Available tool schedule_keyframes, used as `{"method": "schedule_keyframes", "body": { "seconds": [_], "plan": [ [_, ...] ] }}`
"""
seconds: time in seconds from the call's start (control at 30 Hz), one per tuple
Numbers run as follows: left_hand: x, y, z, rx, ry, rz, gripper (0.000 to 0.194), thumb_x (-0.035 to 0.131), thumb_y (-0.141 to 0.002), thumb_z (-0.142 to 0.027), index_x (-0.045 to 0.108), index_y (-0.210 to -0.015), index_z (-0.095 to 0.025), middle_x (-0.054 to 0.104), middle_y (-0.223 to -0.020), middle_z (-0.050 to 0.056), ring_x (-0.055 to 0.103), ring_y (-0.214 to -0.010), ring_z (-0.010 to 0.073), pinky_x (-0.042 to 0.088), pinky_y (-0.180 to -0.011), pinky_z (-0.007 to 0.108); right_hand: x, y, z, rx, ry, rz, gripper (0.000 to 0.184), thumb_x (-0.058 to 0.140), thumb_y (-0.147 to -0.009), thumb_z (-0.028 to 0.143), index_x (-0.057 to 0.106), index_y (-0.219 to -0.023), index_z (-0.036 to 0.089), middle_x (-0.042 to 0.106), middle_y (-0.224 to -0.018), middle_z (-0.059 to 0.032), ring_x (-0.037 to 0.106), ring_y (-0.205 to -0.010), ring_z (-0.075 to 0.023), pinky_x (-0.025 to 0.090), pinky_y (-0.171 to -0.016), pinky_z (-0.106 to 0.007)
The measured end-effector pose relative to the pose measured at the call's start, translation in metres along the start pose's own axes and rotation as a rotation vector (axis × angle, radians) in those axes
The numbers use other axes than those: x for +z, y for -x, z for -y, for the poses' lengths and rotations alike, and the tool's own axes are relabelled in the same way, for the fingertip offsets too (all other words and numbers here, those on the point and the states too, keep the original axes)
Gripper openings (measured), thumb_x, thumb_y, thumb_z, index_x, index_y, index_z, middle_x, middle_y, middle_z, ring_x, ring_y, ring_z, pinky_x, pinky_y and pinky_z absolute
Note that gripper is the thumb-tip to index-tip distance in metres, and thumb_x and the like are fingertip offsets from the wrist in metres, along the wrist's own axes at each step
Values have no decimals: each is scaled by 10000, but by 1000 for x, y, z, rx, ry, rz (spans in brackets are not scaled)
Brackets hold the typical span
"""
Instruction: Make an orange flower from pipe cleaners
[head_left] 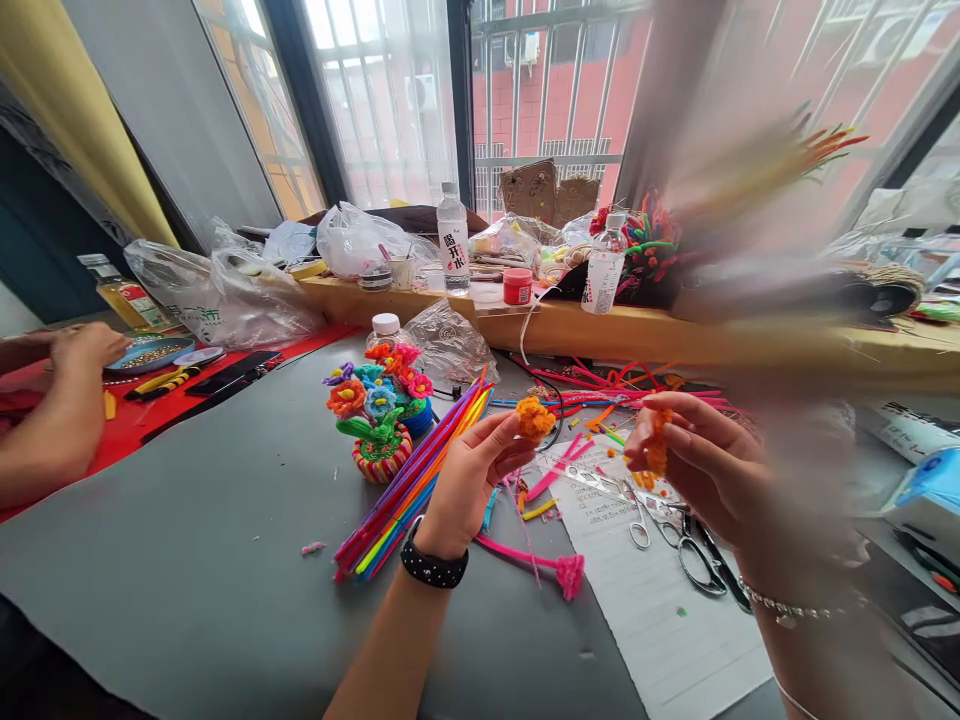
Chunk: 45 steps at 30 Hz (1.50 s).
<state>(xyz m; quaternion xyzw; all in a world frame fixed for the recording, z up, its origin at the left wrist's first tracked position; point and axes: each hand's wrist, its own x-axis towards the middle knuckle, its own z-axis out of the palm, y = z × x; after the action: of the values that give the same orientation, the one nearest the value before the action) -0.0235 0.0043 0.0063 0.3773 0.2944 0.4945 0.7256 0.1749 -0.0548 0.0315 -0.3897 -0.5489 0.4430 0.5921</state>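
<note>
My left hand (471, 482), with a black watch on the wrist, pinches a small fuzzy orange flower head (534, 417) above the grey table. My right hand (701, 462) holds an orange pipe-cleaner piece (655, 450) between fingers and thumb, beside the left. The right side of the view is smeared with motion blur, so long orange and yellow pipe cleaners (780, 165) rising from the right hand show only as streaks. Below both hands lies a sheet of paper (645, 590) with two pairs of scissors (679, 530).
A bundle of coloured pipe cleaners (409, 485) and a small pot of pipe-cleaner flowers (379, 415) lie left of my hands. A pink pipe-cleaner piece (551, 565) sits near the paper. Another person's hands (71, 385) work at the far left. Bottles (452, 238), bags and jars crowd the wooden shelf (652, 330).
</note>
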Motion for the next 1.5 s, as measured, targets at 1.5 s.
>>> {"method": "schedule_keyframes", "body": {
  "seconds": [1.5],
  "plan": [
    [15, 10, 7, -25, -133, 49, 217, 723, -582, -249, 664, -747, -121, 678, -699, 49, 632, -624, 137, 489, -610, 224, 19, 7, 0, -564, 1045, -53, 132, 564, -766, 167, 626, -834, 262, 649, -840, -7, 612, -771, -144, 476, -731, -264]
  ]
}}
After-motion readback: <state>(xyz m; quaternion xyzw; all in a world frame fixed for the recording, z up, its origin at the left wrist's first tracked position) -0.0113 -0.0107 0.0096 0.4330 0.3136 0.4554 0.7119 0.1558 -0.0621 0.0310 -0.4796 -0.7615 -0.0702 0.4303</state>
